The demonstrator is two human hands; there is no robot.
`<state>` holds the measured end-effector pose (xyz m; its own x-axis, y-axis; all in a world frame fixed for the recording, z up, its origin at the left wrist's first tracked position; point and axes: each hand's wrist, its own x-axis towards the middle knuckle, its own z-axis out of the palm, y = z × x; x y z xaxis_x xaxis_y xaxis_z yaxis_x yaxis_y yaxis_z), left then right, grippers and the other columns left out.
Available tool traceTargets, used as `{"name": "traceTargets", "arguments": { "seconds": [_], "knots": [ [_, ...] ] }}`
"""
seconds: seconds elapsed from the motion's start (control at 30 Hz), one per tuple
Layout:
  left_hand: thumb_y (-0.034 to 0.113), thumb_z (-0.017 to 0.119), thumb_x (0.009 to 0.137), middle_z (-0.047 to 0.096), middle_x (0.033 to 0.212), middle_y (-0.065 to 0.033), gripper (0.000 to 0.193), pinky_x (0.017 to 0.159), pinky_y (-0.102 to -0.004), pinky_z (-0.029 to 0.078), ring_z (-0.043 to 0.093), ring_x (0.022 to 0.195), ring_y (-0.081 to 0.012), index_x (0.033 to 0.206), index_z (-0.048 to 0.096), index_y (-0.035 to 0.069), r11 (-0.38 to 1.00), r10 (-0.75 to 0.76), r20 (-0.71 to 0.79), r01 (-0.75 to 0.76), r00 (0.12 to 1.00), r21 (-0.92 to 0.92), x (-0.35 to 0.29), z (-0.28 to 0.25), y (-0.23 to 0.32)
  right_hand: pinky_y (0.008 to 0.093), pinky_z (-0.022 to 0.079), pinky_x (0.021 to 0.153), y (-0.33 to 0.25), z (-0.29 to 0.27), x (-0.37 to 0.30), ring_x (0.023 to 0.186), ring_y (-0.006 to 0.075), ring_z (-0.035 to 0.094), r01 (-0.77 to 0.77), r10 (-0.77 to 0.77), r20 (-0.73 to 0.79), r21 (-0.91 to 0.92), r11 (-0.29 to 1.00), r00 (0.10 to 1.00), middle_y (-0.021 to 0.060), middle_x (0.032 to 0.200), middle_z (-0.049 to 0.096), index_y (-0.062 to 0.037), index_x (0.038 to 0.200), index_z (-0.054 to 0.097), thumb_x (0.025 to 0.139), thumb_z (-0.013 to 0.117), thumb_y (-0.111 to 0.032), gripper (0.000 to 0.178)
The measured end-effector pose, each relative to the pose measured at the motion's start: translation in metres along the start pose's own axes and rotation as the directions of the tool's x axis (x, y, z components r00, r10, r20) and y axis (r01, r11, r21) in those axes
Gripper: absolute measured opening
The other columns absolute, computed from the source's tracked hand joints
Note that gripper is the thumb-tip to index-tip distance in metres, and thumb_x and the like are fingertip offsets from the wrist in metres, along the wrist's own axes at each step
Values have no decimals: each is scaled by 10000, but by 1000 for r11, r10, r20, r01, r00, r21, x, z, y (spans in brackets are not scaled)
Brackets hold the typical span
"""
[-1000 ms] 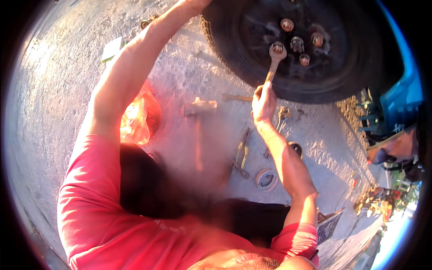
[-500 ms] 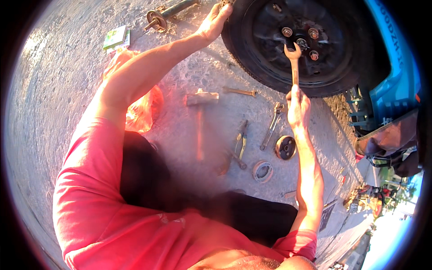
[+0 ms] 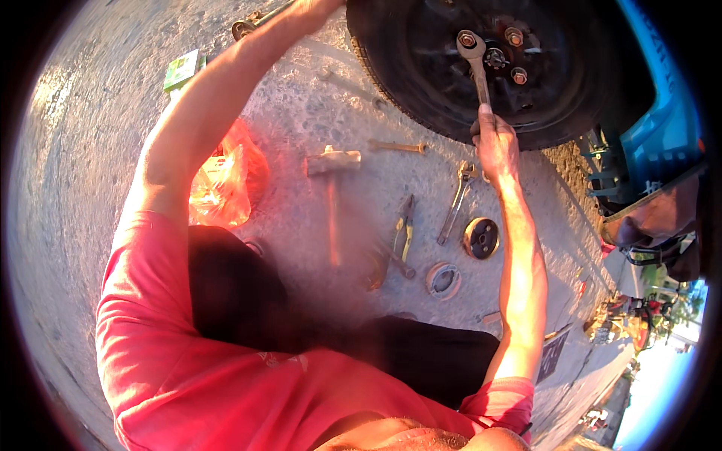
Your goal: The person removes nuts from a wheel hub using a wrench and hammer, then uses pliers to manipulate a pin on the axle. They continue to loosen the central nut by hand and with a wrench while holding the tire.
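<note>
My right hand (image 3: 496, 143) is closed round the shank of an open-ended wrench (image 3: 480, 79). The wrench's jaw sits at the upper left wheel nut (image 3: 466, 38) on a black wheel (image 3: 421, 75); whether it grips the nut fully I cannot tell. Two more nuts show on the hub, one being the upper right nut (image 3: 514, 37). My left hand (image 3: 320, 9) reaches to the tyre's upper left side at the top edge of the picture. Its fingers are cut off there, so their hold does not show.
On the concrete lie a hammer (image 3: 333, 161), a second wrench (image 3: 398, 146), an adjustable wrench (image 3: 456, 203), yellow-handled pliers (image 3: 407, 229), a black round part (image 3: 481, 238) and a metal ring (image 3: 444, 281). An orange plastic bag (image 3: 229, 184) is at left. A blue vehicle body (image 3: 662, 128) stands at right.
The wrench has moved up and left, its jaw going from below the nuts onto the upper left one. My left hand has shifted up and left, mostly out of the picture.
</note>
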<state>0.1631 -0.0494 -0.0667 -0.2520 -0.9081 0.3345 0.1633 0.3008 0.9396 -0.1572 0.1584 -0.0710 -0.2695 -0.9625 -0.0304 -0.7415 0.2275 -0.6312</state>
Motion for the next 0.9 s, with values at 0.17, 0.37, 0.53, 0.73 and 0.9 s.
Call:
{"name": "traceTargets", "arguments": {
  "seconds": [0.17, 0.37, 0.53, 0.73, 0.9],
  "knots": [
    [495, 599, 983, 652, 1260, -108, 630, 972, -361, 480, 602, 1112, -201, 1399, 554, 23, 985, 129, 74, -136, 989, 105, 34, 7, 57, 327, 432, 584, -21, 47, -8, 586, 145, 542, -108, 84, 84, 335, 936, 993, 57, 633, 562, -7, 783, 614, 1051, 420, -528, 617],
    [479, 644, 964, 683, 1182, -95, 590, 924, -341, 509, 635, 1032, -186, 1315, 616, 6, 992, 96, -42, -99, 994, -72, 24, 18, 42, 244, 322, 450, -27, 72, -13, 487, 67, 413, -230, 142, 181, 729, 645, 973, -24, 593, 459, -78, 774, 556, 1069, 459, -454, 487],
    [472, 625, 977, 686, 1129, -87, 542, 877, -335, 523, 633, 984, -163, 1274, 630, 19, 981, 122, -138, -141, 983, -133, 11, 21, 19, 243, 297, 411, -56, 149, -16, 439, 76, 396, -183, 178, 137, 943, 278, 975, -25, 575, 444, -101, 776, 512, 1061, 460, -486, 481],
    [516, 567, 995, 667, 1106, -68, 566, 898, -335, 505, 612, 983, -170, 1280, 601, 29, 990, 130, -124, -135, 984, -33, 16, 10, 9, 274, 284, 390, -51, 166, -6, 422, 105, 379, -149, 98, 125, 944, 295, 987, -17, 535, 389, -115, 775, 498, 1035, 465, -573, 528],
    [522, 559, 999, 641, 1225, -79, 598, 986, -348, 467, 583, 1105, -182, 1340, 577, 31, 982, 155, -153, -169, 976, -88, 19, 18, -13, 243, 296, 428, -23, 122, -23, 468, 66, 407, -240, 68, 231, 903, 357, 971, -29, 588, 470, -93, 771, 556, 1063, 486, -456, 471]
  ]
}}
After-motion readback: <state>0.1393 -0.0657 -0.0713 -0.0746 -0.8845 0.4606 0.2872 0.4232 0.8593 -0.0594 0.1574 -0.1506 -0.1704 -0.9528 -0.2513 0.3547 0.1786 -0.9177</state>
